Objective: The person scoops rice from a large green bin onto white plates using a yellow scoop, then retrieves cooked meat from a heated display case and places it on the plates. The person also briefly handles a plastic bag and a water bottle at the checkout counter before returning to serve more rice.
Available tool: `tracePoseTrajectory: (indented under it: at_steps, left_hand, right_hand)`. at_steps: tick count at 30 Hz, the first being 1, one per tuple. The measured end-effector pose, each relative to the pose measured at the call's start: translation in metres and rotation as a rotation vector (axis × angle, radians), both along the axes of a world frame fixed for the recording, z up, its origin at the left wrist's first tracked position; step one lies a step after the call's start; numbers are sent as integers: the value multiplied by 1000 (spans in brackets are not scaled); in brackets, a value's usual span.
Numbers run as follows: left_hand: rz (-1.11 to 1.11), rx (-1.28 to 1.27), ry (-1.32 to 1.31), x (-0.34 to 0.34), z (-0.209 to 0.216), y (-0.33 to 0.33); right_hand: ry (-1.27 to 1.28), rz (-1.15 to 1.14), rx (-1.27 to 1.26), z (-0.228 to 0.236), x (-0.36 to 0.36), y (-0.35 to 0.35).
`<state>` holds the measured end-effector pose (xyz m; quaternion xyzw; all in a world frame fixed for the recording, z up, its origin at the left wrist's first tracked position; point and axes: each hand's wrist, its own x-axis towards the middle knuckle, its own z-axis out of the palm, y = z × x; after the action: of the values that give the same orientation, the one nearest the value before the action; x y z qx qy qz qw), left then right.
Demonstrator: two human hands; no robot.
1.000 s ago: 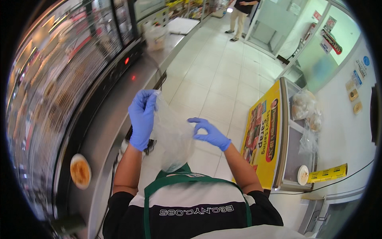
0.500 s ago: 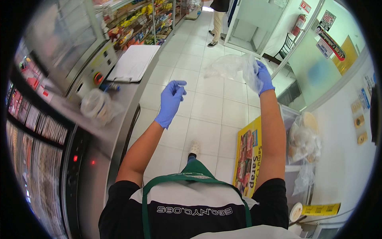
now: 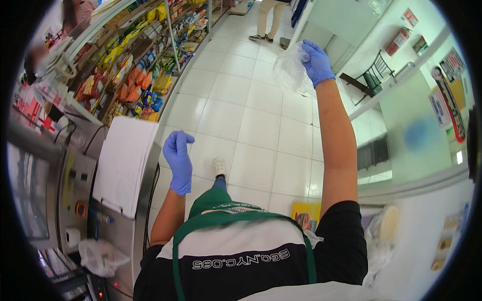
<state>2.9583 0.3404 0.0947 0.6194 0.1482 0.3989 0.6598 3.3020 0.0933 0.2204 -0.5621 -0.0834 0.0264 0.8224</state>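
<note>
My right hand (image 3: 318,63), in a blue glove, is raised at arm's length in front, its fingers closed on a clear plastic bag (image 3: 291,74). The thin, crumpled bag hangs to the left of the hand, above the tiled floor. My left hand (image 3: 178,163), also gloved in blue, hovers just right of the steel counter (image 3: 131,251). Its fingers are loosely bent with the thumb apart, and nothing shows in them. Nearest to it on the counter lies a clipboard with white paper (image 3: 123,165).
Left of the walkway stand shelves of colourful snack packs (image 3: 135,70). A knotted plastic bag (image 3: 102,257) rests on the counter. Ahead, a person in beige trousers (image 3: 268,17) stands near a glass door. A metal chair (image 3: 371,75) and fire extinguisher (image 3: 398,40) are at the right.
I have moved forward along the aisle; the counter and clipboard are nearer. My right hand has risen with the bag, which now hangs more bunched. My left hand has moved lower and left.
</note>
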Motion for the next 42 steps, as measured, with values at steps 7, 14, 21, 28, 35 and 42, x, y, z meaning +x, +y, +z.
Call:
tracePoseTrajectory:
  at_steps: [7, 14, 21, 28, 35, 42]
  left_hand:
    - [-147, 136, -3, 286, 61, 49]
    - [-604, 509, 354, 617, 50, 101]
    - [-666, -413, 111, 861, 37, 153]
    - [-873, -1070, -191, 1019, 25, 248]
    - [-375, -352, 357, 1247, -48, 365]
    - [-738, -820, -101, 1492, -42, 425]
  right_hand:
    - [-151, -7, -400, -5, 194, 110]
    - [-313, 320, -729, -4, 334, 171]
    - [-573, -31, -1222, -51, 613, 157]
    - [383, 414, -23, -58, 841, 252]
    - [56, 919, 268, -69, 1030, 380]
    - [-585, 255, -1348, -136, 1255, 421]
